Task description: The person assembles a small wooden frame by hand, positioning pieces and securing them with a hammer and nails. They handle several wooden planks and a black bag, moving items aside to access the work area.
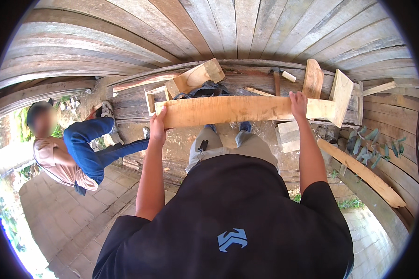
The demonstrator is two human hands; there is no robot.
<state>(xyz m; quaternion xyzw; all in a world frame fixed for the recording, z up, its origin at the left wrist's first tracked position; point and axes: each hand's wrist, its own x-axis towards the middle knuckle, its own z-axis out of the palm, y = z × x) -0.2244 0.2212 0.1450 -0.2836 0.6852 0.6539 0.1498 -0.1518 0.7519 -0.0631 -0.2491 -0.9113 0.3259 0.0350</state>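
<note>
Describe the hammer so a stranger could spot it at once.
Find the weathered bench along the plank wall. On it, just past the long pale board held by the left hand and right hand, and nearer the right one, lies the hammer. Its dark head on a slim brown handle sets it apart from the small pale piece beside it.

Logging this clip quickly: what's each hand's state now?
Left hand: closed on the left end of the long, flat, pale-brown wooden board.
Right hand: closed on the same board.
</note>
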